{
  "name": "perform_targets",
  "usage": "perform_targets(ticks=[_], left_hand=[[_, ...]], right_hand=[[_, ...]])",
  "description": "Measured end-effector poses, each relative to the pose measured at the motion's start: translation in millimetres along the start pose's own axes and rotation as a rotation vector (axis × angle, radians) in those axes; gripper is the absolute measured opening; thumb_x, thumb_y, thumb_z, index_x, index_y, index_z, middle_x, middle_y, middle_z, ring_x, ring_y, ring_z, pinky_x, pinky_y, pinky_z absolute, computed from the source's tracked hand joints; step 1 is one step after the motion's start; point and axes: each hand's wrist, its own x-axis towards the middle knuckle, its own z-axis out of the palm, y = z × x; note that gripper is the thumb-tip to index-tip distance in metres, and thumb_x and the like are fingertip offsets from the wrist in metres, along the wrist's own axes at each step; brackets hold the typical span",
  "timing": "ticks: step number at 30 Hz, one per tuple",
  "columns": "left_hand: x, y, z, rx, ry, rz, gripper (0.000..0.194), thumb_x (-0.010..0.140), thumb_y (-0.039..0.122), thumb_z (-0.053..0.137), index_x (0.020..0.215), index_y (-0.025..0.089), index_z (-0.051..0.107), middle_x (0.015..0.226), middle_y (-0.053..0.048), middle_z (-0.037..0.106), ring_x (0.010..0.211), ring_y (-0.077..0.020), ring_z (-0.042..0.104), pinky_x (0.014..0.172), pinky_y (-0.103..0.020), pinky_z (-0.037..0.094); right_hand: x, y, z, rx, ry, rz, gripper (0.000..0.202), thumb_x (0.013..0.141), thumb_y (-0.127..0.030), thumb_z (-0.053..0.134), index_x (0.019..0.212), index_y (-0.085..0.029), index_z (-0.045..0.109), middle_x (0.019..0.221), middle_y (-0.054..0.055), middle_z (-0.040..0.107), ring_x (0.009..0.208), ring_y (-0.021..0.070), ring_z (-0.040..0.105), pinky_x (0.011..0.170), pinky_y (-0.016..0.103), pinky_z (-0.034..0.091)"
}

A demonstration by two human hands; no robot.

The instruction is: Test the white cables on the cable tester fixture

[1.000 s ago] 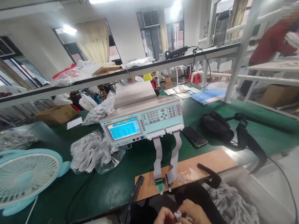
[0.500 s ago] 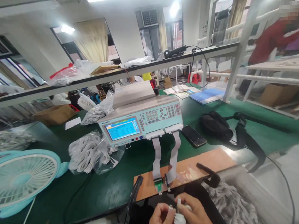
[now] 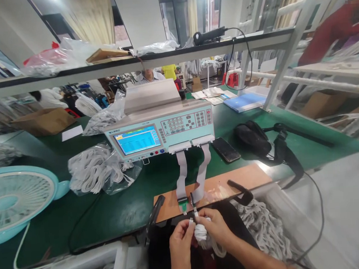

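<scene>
A coiled white USB cable (image 3: pixel 200 233) hangs between my two hands, above my lap. My left hand (image 3: pixel 179 242) pinches one of its plugs, which points up just below the small green circuit board (image 3: pixel 184 206). In my right hand (image 3: pixel 216 226) the other plug end is pinched at the metal tip of the right-hand test connector (image 3: pixel 193 199); whether it is fully seated I cannot tell. Two grey ribbon cables (image 3: pixel 181 177) run from these connectors up to the cable tester (image 3: pixel 186 124), whose blue screen is lit.
An orange-brown board (image 3: pixel 243 178) lines the table edge, with black handles (image 3: pixel 156 211) at both ends. Bagged white cables (image 3: pixel 88 168), a turquoise fan (image 3: pixel 22 201), a phone (image 3: pixel 226 149) and a black bag (image 3: pixel 252 138) lie around. White bins of cables (image 3: pixel 264 226) flank my lap. Other people work beyond.
Both hands have moved up toward the test connectors with the cable. The right-hand plug now meets the right connector's tip. My view has tilted downward.
</scene>
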Motion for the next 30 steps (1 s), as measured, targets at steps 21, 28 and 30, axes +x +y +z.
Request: perform_targets(ticks=[21,28,30], left_hand=[[8.7,24.8,-9.7,0.272,-0.212,0.162,0.029,0.079,0.038,0.057,0.065,0.013,0.061,0.068,0.000,0.054,0.062,-0.0128,0.048,0.055,-0.019,0.038],[15.0,3.5,-9.7,0.121,-0.079,0.130,0.022,0.075,0.034,0.062,0.066,0.014,0.064,0.060,0.001,0.057,0.062,-0.0143,0.050,0.061,-0.021,0.040],[16.2,0.6,-9.2,0.065,-0.028,0.118,0.025,0.071,0.035,0.066,0.059,0.013,0.063,0.056,0.002,0.055,0.057,-0.0131,0.049,0.057,-0.020,0.040]], right_hand=[[-2.1,-30.2,14.6,0.272,0.092,0.189,0.036,0.058,-0.044,0.077,0.061,-0.011,0.060,0.053,0.000,0.056,0.048,0.0101,0.045,0.050,0.023,0.035],[-1.5,-27.2,9.7,0.180,0.049,0.163,0.035,0.062,-0.043,0.073,0.068,-0.010,0.067,0.051,-0.002,0.052,0.048,0.0091,0.041,0.052,0.023,0.032],[-0.7,-26.4,8.8,0.152,0.052,0.162,0.035,0.063,-0.044,0.073,0.068,-0.010,0.067,0.049,-0.002,0.051,0.047,0.0084,0.038,0.050,0.023,0.029]])
